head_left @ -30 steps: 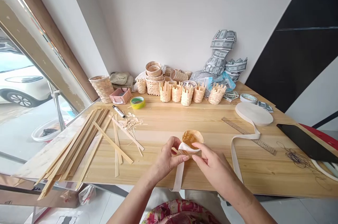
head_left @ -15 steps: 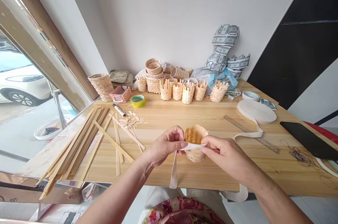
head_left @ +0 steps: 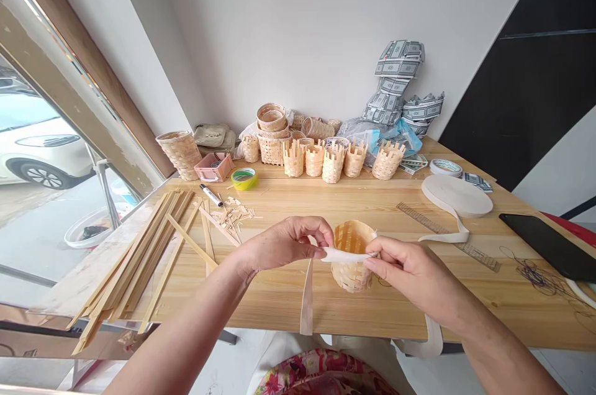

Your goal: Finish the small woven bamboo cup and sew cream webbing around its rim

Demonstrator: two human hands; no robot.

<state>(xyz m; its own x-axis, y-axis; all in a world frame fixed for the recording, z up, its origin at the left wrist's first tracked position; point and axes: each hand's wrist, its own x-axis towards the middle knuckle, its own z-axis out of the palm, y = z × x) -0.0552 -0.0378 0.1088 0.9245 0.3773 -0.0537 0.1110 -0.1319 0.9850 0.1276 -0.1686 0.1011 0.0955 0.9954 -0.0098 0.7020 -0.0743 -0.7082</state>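
A white fabric strip (head_left: pixel 347 255) is stretched between my two hands, across the front of a small woven basket (head_left: pixel 352 276). My left hand (head_left: pixel 305 238) pinches the strip's left part, and a loose tail hangs below it past the table's front edge. My right hand (head_left: pixel 393 261) pinches the other end close to the basket's right side. The basket stands upright with its opening facing up. From a large white roll (head_left: pixel 459 195) at the right, more strip runs down behind my right hand and shows again below the table edge.
Long wooden strips (head_left: pixel 135 252) lie at the left, beside scraps and a marker (head_left: pixel 211 195). Several baskets (head_left: pixel 333 162) line the back. A clear ruler (head_left: pixel 421 218), black phone (head_left: pixel 547 246) and tangled thread (head_left: pixel 535 274) are at the right.
Both hands have shifted slightly, my left hand tilting more level. The strip between them spans a little wider. The view has moved slightly.
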